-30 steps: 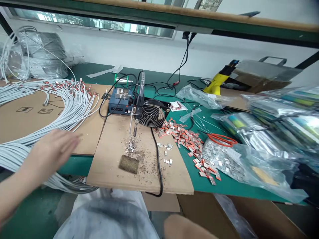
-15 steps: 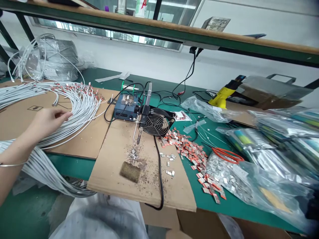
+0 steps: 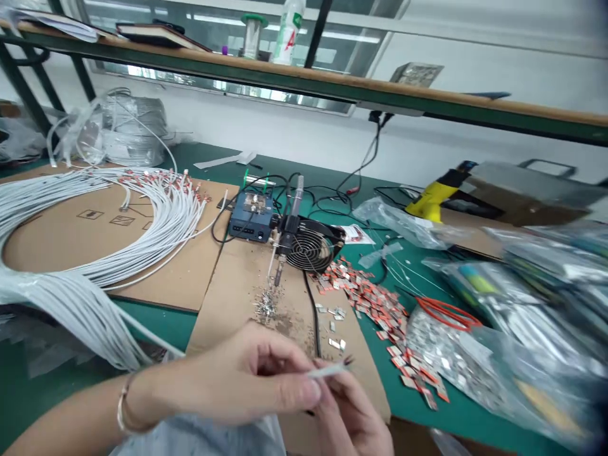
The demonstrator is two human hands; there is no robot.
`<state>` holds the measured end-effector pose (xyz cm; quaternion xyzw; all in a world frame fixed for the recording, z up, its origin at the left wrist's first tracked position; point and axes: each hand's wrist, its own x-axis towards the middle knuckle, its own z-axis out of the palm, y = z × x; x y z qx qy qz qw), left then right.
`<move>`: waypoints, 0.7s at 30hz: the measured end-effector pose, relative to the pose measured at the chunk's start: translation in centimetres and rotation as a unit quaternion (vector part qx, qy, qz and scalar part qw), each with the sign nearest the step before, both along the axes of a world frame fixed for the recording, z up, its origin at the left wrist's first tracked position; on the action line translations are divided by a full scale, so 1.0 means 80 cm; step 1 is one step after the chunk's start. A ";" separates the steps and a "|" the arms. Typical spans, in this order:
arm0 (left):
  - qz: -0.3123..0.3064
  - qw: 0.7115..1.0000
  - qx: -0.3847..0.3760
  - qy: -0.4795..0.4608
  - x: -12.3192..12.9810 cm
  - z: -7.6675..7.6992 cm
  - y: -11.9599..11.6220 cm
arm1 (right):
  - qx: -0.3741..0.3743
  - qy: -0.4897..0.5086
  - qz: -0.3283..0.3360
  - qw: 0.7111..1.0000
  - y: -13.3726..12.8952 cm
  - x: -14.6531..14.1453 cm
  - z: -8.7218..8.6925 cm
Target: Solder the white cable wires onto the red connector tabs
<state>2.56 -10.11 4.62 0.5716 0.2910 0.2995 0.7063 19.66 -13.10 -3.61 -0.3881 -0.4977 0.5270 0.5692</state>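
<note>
My left hand [image 3: 256, 373] reaches in from the lower left, thumb and fingers pinched on the end of a white cable [image 3: 327, 370]. Small dark wire tips stick out of the cable end. Against it, my right hand [image 3: 349, 411] also grips the cable, its fingers curled below. Both hands are over the near part of the cardboard [image 3: 223, 278]. Beyond them, a soldering iron [image 3: 289, 221] points down at a pile of solder bits [image 3: 266, 304]. A bundle of white cables [image 3: 95, 304] lies at the left.
Behind the iron are a blue soldering station [image 3: 250, 218] and a round black fan [image 3: 311, 247]. Orange-edged connectors [image 3: 375, 304] are scattered to the right, beside a plastic bag of metal parts [image 3: 441, 342]. A yellow heat gun [image 3: 434, 196] lies farther back.
My left hand has moved right and down from above the cable coil to the near cardboard. My right hand has come into clear view, and both hands now hold a cable end. The view has shifted.
</note>
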 end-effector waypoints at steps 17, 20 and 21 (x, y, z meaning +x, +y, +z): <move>0.213 0.853 0.405 0.252 -0.025 -0.100 -0.059 | 0.032 -0.205 0.071 0.976 0.000 -0.019 0.014; 0.227 0.831 0.442 0.247 -0.024 -0.102 -0.061 | -0.014 -0.143 0.074 0.987 -0.002 -0.024 0.008; 0.222 0.841 0.432 0.237 -0.025 -0.102 -0.062 | -0.042 -0.093 0.083 0.991 -0.001 -0.026 0.005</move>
